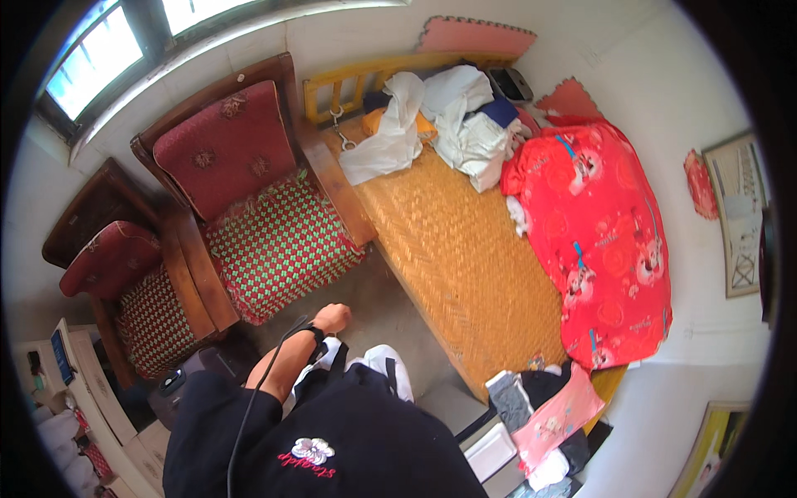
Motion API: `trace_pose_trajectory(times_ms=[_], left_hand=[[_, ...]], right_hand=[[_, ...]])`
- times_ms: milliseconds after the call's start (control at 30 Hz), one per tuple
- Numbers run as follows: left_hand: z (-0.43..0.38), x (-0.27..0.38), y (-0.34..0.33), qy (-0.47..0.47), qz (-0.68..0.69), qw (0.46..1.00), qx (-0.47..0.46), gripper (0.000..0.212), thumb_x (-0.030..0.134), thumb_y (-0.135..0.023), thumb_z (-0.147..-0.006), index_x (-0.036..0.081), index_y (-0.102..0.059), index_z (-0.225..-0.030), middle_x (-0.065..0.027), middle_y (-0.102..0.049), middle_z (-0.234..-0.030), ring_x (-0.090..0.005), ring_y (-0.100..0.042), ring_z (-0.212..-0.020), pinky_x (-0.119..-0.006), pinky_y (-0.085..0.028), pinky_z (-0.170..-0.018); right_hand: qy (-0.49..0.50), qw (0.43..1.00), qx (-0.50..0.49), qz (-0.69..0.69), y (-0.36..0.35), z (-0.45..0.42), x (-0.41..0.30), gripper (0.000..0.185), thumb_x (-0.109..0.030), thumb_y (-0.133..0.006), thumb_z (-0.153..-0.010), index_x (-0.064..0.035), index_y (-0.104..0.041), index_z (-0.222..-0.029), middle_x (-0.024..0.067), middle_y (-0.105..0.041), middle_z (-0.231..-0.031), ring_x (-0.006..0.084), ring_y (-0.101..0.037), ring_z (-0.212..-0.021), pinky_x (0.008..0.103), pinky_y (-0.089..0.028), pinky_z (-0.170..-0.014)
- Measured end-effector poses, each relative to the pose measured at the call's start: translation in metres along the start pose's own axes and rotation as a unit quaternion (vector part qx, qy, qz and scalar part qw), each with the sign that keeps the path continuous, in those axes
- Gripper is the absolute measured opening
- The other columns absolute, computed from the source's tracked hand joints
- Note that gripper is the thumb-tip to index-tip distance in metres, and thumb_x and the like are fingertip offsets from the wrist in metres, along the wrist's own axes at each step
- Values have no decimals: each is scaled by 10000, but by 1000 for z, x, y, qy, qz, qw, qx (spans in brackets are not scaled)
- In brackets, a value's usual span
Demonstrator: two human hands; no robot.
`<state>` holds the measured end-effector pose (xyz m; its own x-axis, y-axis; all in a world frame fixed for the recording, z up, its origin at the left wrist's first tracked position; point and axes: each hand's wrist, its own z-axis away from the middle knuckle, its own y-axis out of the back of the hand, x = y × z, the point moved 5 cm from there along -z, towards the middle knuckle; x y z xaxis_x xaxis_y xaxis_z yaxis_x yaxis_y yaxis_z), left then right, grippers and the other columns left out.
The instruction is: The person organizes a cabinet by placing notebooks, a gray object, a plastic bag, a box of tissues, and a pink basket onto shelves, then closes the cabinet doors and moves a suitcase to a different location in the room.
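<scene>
My left hand (pixel 333 317) hangs over the floor with its fingers curled, and no object shows in it; a dark band and a black cable are at its wrist. My right hand is out of view. Ahead of me, a bed frame carries a woven mat (pixel 461 249). White garments (pixel 467 131) lie crumpled at its far end, beside an orange cloth (pixel 426 127). A red printed quilt (pixel 604 249) is heaped along the wall side. At the near end lie a pink printed garment (pixel 557 414) and a grey cloth (pixel 510 401).
A wooden armchair with a checkered seat cover (pixel 280 243) stands against the bed's left side, with a second armchair (pixel 155 311) farther left. A white cabinet (pixel 93 380) is at the lower left. The bed's wooden edge (pixel 429 317) borders the floor (pixel 367 292).
</scene>
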<state>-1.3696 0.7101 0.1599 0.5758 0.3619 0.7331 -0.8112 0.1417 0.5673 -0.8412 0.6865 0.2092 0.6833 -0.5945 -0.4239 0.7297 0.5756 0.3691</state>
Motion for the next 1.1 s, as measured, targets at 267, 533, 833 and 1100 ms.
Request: trace_pose_trajectory(times_ms=[267, 533, 833, 1100], left_hand=[[82, -155, 59, 330, 59, 942, 32, 248, 120, -800, -874, 181, -889, -1098, -137, -859, -1128, -349, -814, -1125, -472, -637, -1007], [219, -138, 64, 459, 321, 799, 219, 271, 19, -626, -967, 17, -826, -1149, -116, -835, -976, -204, -794, -882, -350, -632, -814], [231, 1, -9, 488, 416, 710, 291, 300, 76, -570, -1049, 5, -763, -1268, -91, -819, -1021, -156, -757, -898, -316, -609, -812], [242, 138, -98, 570, 490, 575, 323, 288, 139, -557, -1130, 26, -733, -1329, -102, -795, -1120, -193, -765, -998, -337, -605, -898]], right_hand=[[53, 989, -60, 127, 32, -143, -141, 351, -305, -656, -974, -108, -834, -1204, 246, -567, -1537, 466, -558, -1395, 590, -496, -1145], [277, 866, -102, 403, -5, -346, -372, 361, -299, -656, -976, -119, -826, -1239, 257, -510, -1633, 487, -504, -1476, 605, -464, -1200], [446, 666, -49, 596, -147, -482, -753, 377, -291, -656, -978, -131, -818, -1278, 269, -445, -1741, 511, -443, -1567, 621, -428, -1263], [451, 682, -24, 576, -231, -453, -877, 478, -170, -651, -961, -66, -739, -1419, 173, -184, -1886, 475, -526, -1501, 605, -547, -1166]])
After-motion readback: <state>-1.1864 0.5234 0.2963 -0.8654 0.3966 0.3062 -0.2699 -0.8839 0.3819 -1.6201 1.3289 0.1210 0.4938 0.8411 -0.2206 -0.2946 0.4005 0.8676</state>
